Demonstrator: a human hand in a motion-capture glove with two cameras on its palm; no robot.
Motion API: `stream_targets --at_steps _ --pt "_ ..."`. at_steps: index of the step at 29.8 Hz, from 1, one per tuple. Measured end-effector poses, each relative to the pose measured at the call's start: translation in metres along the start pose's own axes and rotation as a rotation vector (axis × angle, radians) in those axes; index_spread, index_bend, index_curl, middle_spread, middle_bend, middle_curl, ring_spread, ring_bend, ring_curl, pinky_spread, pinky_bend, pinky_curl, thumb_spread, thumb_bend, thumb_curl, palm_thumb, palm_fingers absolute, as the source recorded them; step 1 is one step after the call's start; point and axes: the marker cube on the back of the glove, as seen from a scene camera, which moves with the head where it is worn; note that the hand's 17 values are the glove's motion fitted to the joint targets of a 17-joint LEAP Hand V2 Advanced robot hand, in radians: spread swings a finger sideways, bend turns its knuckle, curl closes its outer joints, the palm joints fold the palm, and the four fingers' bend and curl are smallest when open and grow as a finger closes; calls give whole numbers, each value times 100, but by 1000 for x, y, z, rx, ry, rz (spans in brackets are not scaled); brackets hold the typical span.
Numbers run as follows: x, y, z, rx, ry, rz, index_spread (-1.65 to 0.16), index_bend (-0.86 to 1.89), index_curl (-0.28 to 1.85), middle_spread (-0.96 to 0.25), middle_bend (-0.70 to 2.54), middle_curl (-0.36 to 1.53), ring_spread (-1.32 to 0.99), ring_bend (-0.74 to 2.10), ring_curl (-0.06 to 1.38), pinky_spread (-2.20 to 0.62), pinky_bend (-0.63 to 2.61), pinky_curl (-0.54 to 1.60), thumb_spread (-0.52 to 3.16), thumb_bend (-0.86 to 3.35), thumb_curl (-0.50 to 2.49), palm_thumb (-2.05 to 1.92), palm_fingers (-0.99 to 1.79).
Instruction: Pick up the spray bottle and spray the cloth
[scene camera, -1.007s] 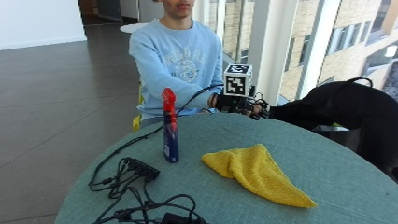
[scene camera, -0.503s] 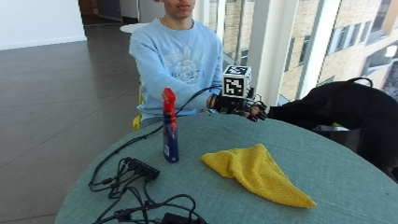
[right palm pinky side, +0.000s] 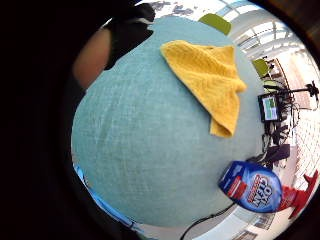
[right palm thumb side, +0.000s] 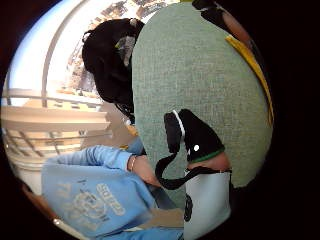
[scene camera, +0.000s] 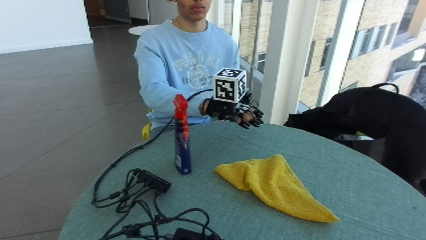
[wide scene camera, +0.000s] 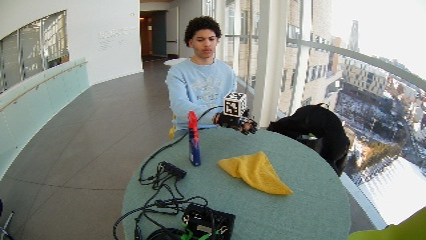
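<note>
A blue spray bottle with a red trigger head stands upright on the left part of the round teal table. To its right a yellow cloth lies crumpled near the table's middle. My gloved right hand hovers over the far edge of the table, behind and to the right of the bottle, with its fingers spread and nothing in them. The little finger side palm view has the bottle and the cloth on the table below. The wide outside view shows bottle, cloth and hand likewise.
A power strip with tangled black cables lies at the front left, with a black device at the near edge. A black bag sits on a seat beyond the table's right side.
My right hand has drifted a little to the left, towards the spray bottle. The bottle and the cloth have not moved.
</note>
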Motion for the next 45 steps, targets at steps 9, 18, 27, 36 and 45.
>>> stream_targets --at_steps 9,18,27,36,45 --pt "21 71 -21 84 -20 75 -39 17 30 -8 29 34 0 20 25 24 18 28 114 3 32 65 45" --pt "30 131 -31 170 -63 147 -39 16 31 -8 28 35 1 20 26 24 18 29 115 -1 32 66 47" --pt "53 188 -39 285 -111 242 -39 16 31 -8 28 36 1 20 26 24 18 30 115 -2 33 66 49" --pt "78 223 -35 341 -251 323 -39 15 31 -8 27 37 1 21 28 24 18 30 114 -2 33 66 51" --pt "101 233 -37 415 -427 404 -39 13 30 -7 26 37 1 21 29 25 20 31 110 -4 30 57 50"
